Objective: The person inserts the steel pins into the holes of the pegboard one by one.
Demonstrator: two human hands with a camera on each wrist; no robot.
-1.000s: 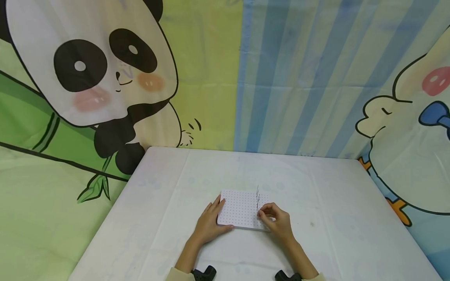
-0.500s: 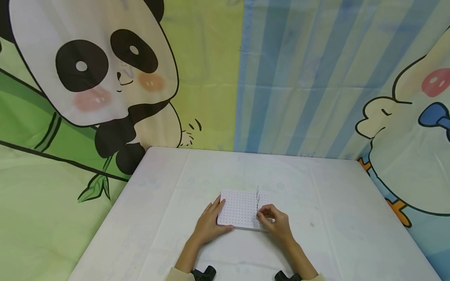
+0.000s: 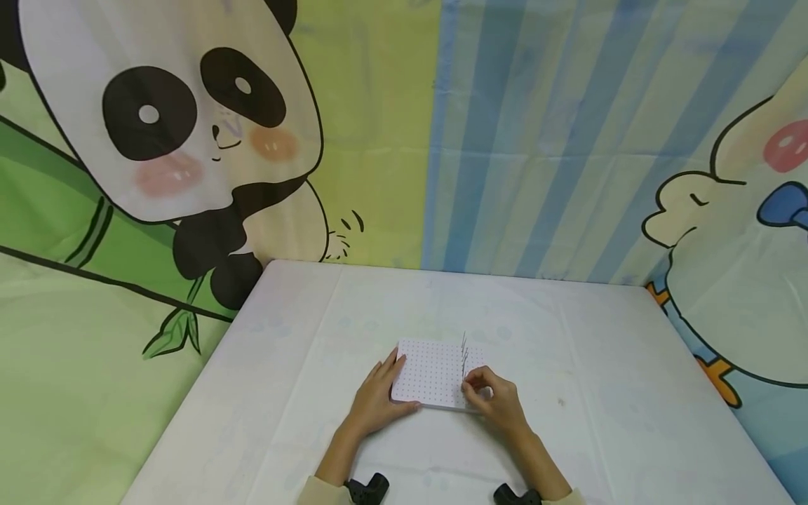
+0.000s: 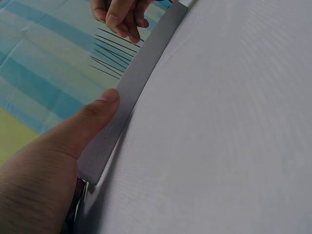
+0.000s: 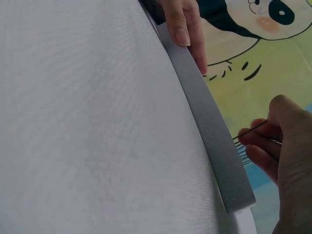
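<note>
A white board (image 3: pixel 429 372) with a grid of small holes lies on the table. My left hand (image 3: pixel 374 401) holds its near left corner, the thumb (image 4: pixel 109 96) against the front edge and the other fingers along the left side. Several thin dark needles (image 4: pixel 114 51) stand in a row on the board's right part, some leaning slightly. At the near end of this row, my right hand (image 3: pixel 497 400) pinches one thin needle (image 5: pixel 253 127) between thumb and fingers. Its lower end meets the board; how deep it sits in a hole cannot be seen.
White cloth covers the table (image 3: pixel 581 435). A printed curtain (image 3: pixel 353 140) with a panda and stripes hangs behind and at the sides. Black wrist devices (image 3: pixel 368 489) sit on both forearms near the front.
My right hand has shifted very slightly at the needle row, still pinching the needle. The left hand and the board stay in place; the head view has tilted a little.
</note>
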